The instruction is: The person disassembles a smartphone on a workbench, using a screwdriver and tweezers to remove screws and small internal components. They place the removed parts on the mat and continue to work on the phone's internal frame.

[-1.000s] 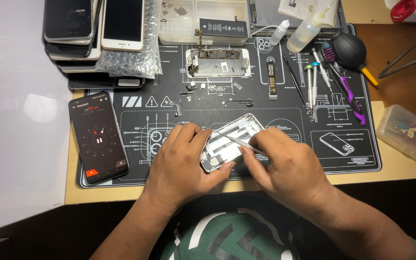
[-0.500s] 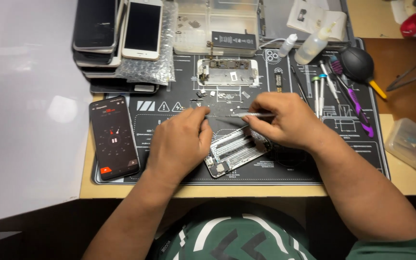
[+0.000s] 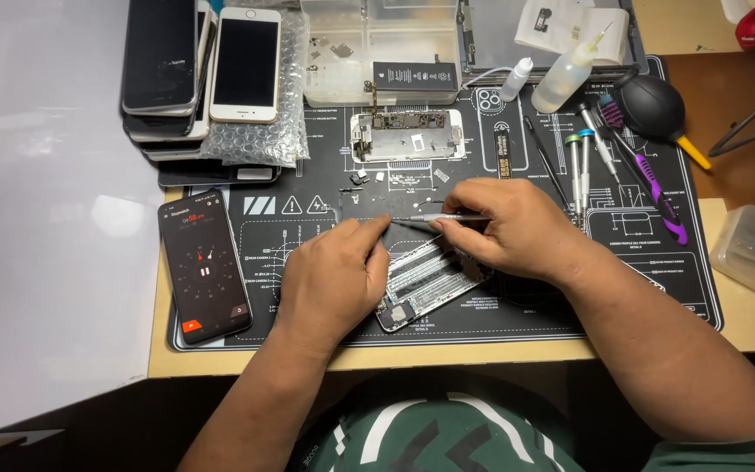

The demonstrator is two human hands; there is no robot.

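Black rubber work mat [image 3: 657,288] covers most of the counter [image 3: 736,328], its front edge just short of the counter's lip; bare mat lies open right of the hands, while a phone with a lit screen [image 3: 204,267] bounds the left. An opened phone frame [image 3: 425,284] lies tilted between both hands. Left hand [image 3: 334,280] rests palm-down, fingers [image 3: 367,234] pressed to the frame's upper corner. Right hand [image 3: 517,232] arches over it, fingers seemingly pinching thin tweezers [image 3: 434,218] pointing left.
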